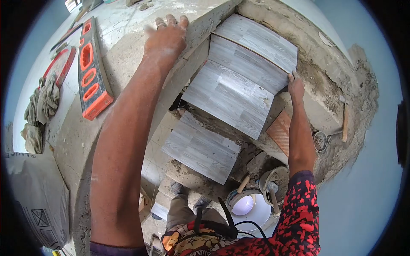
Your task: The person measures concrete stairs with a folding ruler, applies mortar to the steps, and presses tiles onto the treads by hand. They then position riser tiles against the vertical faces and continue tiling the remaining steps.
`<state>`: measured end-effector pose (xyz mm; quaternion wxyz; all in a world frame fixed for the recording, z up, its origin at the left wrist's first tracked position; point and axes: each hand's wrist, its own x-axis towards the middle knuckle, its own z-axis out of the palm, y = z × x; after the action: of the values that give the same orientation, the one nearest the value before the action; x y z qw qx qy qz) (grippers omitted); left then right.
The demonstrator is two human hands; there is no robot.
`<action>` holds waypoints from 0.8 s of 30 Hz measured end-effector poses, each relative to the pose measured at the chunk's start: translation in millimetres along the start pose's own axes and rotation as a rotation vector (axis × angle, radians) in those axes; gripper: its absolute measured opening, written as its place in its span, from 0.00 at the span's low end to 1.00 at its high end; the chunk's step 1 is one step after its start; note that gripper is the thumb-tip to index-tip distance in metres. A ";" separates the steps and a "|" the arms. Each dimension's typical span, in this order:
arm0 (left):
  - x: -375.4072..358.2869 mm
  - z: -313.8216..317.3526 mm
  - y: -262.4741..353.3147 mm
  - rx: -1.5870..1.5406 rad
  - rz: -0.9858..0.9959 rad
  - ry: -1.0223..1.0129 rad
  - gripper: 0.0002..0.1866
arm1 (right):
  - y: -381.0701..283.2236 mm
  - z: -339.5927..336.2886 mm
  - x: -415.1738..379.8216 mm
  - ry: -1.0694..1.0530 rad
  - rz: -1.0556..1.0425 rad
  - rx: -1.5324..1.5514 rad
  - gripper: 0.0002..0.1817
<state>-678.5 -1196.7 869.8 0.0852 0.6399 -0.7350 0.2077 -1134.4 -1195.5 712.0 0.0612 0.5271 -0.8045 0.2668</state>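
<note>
My left hand (165, 40) lies on the rough concrete ledge (128, 47), fingers stretched out and apart, holding nothing. On the other side, my right hand (296, 88) has its fingertips closed at the right front corner of the upper grey wood-pattern tile (258, 40). Its grip is partly hidden. Just below that tile's front edge stands a riser tile (245, 62) with the same pattern. A wider tread tile (230, 98) covers the step beneath, and another grey tile (200, 147) lies on the lower step.
A black and orange spirit level (95, 89) and crumpled rags (45, 100) lie on the left ledge. Near my legs stand a white bucket (256, 213) and a mortar bucket (275, 181). A wooden-handled tool (345, 121), a metal cup (319, 141) and an orange-brown tile piece (279, 130) are at right.
</note>
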 end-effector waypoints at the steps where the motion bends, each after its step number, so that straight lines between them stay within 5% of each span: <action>1: -0.5 -0.6 0.4 -0.002 -0.007 0.001 0.38 | -0.9 -1.8 2.1 0.008 0.003 0.005 0.24; 16: 1.3 -5.3 0.3 -0.015 0.003 -0.039 0.39 | -16.7 -9.4 -8.5 -0.057 0.118 -0.055 0.22; 24: -2.5 -21.2 2.2 -0.017 0.021 -0.147 0.41 | -3.1 -1.4 -34.4 -0.026 -0.028 -0.086 0.24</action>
<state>-683.3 -1185.4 887.4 0.0342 0.6450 -0.7476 0.1545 -1116.9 -1167.7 701.3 0.0771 0.5386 -0.8086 0.2240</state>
